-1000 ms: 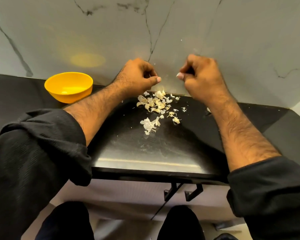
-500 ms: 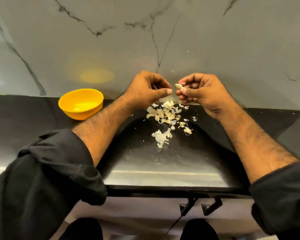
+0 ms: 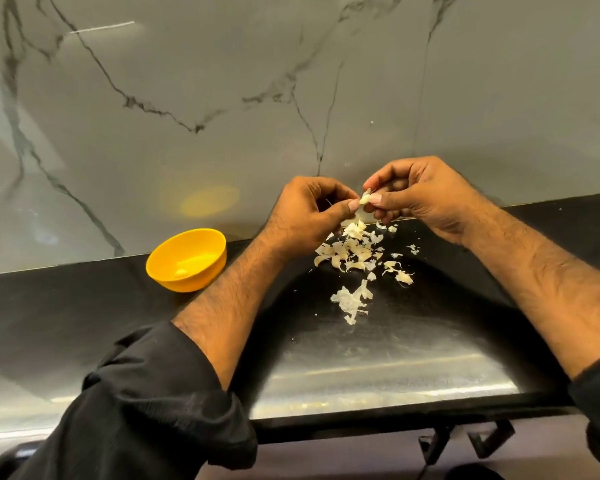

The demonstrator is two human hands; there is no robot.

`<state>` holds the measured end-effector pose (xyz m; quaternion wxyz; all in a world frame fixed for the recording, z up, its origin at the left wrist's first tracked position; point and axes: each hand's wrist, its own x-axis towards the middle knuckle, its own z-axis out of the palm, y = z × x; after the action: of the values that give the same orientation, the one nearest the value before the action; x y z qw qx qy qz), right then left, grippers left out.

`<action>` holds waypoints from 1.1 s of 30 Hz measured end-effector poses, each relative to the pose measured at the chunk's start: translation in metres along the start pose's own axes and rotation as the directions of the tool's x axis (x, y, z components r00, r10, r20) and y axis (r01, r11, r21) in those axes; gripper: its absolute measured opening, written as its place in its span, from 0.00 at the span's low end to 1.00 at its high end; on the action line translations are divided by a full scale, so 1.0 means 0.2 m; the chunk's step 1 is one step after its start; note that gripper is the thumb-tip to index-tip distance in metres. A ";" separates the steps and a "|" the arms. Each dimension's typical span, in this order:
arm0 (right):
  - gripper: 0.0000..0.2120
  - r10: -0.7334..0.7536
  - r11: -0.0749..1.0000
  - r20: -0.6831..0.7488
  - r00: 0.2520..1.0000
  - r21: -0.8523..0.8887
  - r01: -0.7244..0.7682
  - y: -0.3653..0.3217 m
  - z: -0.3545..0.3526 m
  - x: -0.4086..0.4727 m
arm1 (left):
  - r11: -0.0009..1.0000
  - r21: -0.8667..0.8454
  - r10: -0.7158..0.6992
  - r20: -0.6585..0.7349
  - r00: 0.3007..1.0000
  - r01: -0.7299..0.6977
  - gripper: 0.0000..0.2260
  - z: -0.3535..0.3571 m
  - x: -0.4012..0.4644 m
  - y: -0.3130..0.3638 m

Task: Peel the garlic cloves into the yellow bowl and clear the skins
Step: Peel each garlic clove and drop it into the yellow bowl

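Observation:
Both hands meet above a scatter of garlic skins (image 3: 359,258) on the black counter. My right hand (image 3: 426,195) pinches a pale garlic clove (image 3: 365,197) between thumb and fingers. My left hand (image 3: 309,213) pinches a strip of skin that hangs from the same clove. The yellow bowl (image 3: 187,259) stands to the left against the wall, with a peeled clove (image 3: 181,271) lying inside it.
The black counter (image 3: 66,313) runs left and right, backed by a grey marble wall (image 3: 222,98). A second small heap of skins (image 3: 352,301) lies nearer to me. The counter's front edge (image 3: 378,422) has dark brackets beneath it. Black sleeves cover both forearms.
My hands, apart a second ago, have come together at the clove. The left thumb and finger now grip its skin. The camera has tilted up, so everything sits lower in view.

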<state>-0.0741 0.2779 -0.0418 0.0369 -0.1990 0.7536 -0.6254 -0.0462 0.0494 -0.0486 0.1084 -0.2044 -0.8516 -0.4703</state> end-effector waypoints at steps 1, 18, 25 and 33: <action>0.10 -0.004 1.000 -0.006 1.000 0.000 0.004 0.00 0.00 0.00 | 1.000 0.005 0.006 0.007 1.000 -0.006 0.06 0.00 0.00 0.00; 0.07 0.056 0.985 0.082 0.995 0.158 -0.069 -0.01 -0.01 -0.01 | 0.976 0.178 0.134 -0.059 0.989 -0.122 0.05 0.06 -0.01 0.00; 0.07 0.092 0.959 0.150 0.984 0.254 -0.129 -0.02 -0.03 -0.02 | 0.990 0.089 0.114 -0.044 0.993 -0.109 0.05 0.05 -0.02 0.02; 0.10 0.046 0.950 0.245 0.968 0.288 -0.118 -0.03 -0.04 -0.03 | 0.992 0.072 0.111 -0.051 0.993 -0.107 0.05 0.03 -0.02 0.02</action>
<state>-0.0699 0.2866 -0.0348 0.1819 -0.2318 0.6478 -0.7025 -0.0413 0.0561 -0.0498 0.1641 -0.2339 -0.8516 -0.4396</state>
